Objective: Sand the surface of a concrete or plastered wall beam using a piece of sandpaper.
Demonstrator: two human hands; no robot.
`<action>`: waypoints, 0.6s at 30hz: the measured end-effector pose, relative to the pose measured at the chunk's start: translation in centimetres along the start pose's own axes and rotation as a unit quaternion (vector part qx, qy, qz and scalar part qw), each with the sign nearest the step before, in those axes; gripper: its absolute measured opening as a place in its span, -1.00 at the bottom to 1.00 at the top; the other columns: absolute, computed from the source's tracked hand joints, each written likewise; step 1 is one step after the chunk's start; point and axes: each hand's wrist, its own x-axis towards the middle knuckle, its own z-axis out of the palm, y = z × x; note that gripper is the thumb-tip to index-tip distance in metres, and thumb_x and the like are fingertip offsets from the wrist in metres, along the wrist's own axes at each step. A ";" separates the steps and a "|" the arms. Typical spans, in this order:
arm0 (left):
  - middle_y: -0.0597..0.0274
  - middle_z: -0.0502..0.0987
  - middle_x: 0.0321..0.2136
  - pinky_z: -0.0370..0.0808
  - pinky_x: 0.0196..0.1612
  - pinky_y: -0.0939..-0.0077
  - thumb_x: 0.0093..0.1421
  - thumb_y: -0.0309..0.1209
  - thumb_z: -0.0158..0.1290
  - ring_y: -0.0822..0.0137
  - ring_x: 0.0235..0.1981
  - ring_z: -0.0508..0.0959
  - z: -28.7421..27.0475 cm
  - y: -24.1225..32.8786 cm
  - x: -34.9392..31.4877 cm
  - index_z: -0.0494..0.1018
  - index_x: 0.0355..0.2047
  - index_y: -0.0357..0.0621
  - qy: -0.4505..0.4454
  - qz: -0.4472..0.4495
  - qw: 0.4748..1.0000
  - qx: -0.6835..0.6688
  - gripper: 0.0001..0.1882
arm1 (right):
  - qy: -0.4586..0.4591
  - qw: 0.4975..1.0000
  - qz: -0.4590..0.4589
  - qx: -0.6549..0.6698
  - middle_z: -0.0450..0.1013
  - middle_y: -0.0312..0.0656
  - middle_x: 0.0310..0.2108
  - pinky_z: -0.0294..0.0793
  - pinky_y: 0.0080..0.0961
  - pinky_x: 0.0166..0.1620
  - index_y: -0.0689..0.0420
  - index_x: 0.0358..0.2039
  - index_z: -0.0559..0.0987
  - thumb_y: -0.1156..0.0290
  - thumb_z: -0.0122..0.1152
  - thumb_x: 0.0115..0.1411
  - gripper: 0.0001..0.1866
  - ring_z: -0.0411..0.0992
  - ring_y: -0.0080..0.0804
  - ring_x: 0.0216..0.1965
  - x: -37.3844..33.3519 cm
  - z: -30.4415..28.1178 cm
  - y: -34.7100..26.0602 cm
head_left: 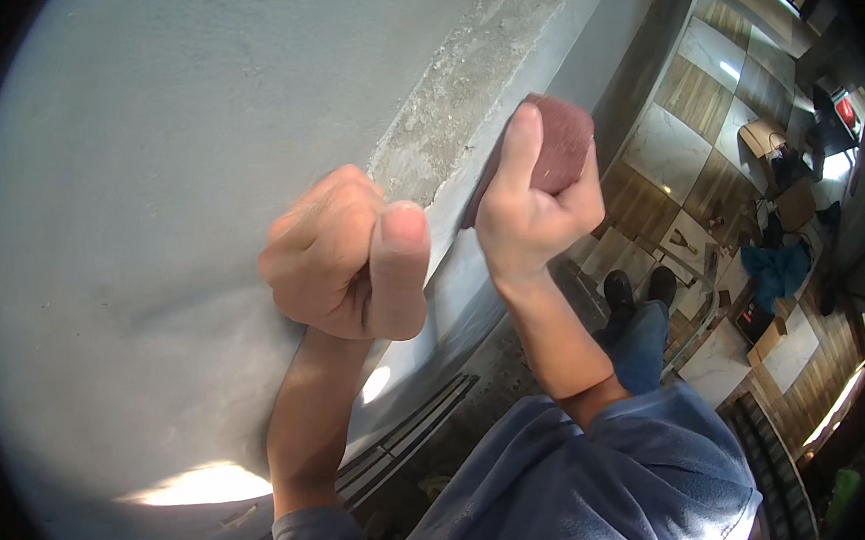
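My right hand (538, 197) grips a folded reddish-brown piece of sandpaper (566, 140), thumb on top. The sandpaper's lower part lies along the edge of the grey wall (165, 168). To the left, my left hand (346, 256) is closed in a fist with its thumb raised, in front of the wall. Its palm is turned out of sight, so whatever it may hold is hidden. Between and above the hands runs a rough, bare cement strip (451, 108) with a smoother pale border on its right.
Below on the right is a checkered tiled floor (665, 158), where my shoes (618, 290) stand. A blue cloth (776, 271), cardboard pieces (767, 342) and other clutter lie further right. Dark thin bars (414, 432) run below the wall.
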 end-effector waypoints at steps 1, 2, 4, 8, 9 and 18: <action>0.36 0.07 -0.82 -0.04 -0.70 0.52 0.14 -0.60 0.08 0.43 -0.78 0.03 -0.1 -0.2 0.0 0.12 -0.79 -0.15 -0.011 0.003 1.000 0.016 -0.56 | -0.001 1.000 0.001 0.000 0.52 -0.22 -0.46 0.40 -0.64 -0.26 0.35 -0.33 0.56 0.52 0.19 0.24 -0.88 0.43 -0.56 -0.40 -1.2 -0.4 0.1; 0.36 0.07 -0.82 -0.04 -0.70 0.52 0.14 -0.60 0.08 0.43 -0.78 0.03 0.0 -0.5 0.1 0.12 -0.79 -0.15 -0.011 0.007 1.000 0.017 -0.56 | -0.034 0.998 -0.051 -0.001 0.52 -0.25 -0.46 0.38 -0.66 -0.29 0.33 -0.34 0.56 0.50 0.19 0.25 -0.87 0.41 -0.59 -0.42 -2.6 -0.8 0.4; 0.38 0.08 -0.81 -0.03 -0.70 0.53 0.17 -0.53 0.13 0.44 -0.77 0.04 -0.1 -0.5 -0.2 0.13 -0.78 -0.14 0.000 -0.002 1.000 0.016 -0.52 | -0.060 0.992 -0.111 -0.027 0.50 -0.32 -0.46 0.36 -0.69 -0.33 0.30 -0.34 0.56 0.48 0.18 0.27 -0.87 0.38 -0.64 -0.44 -2.4 -0.6 0.6; 0.39 0.10 -0.81 -0.03 -0.69 0.52 0.20 -0.49 0.15 0.44 -0.77 0.04 0.3 -0.5 0.3 0.14 -0.78 -0.15 0.007 0.001 1.000 0.008 -0.50 | -0.016 0.999 -0.049 -0.009 0.48 -0.14 -0.53 0.39 -0.58 -0.45 0.30 -0.37 0.56 0.56 0.21 0.19 -0.93 0.44 -0.44 -0.54 0.3 0.4 0.5; 0.39 0.10 -0.80 -0.02 -0.69 0.52 0.19 -0.49 0.15 0.45 -0.77 0.04 0.2 -0.4 0.2 0.14 -0.78 -0.15 0.007 0.000 1.000 0.006 -0.51 | -0.024 0.996 -0.079 -0.018 0.48 -0.14 -0.53 0.38 -0.58 -0.46 0.30 -0.36 0.56 0.54 0.21 0.19 -0.92 0.43 -0.45 -0.54 -1.3 0.0 0.6; 0.39 0.06 -0.81 -0.02 -0.69 0.51 0.16 -0.52 0.14 0.43 -0.77 0.03 0.3 -0.8 0.3 0.13 -0.80 -0.14 -0.003 0.016 1.000 0.018 -0.52 | -0.052 0.996 -0.070 -0.017 0.48 -0.25 -0.49 0.38 -0.63 -0.38 0.28 -0.34 0.56 0.55 0.19 0.22 -0.93 0.40 -0.57 -0.47 -1.7 -0.7 1.0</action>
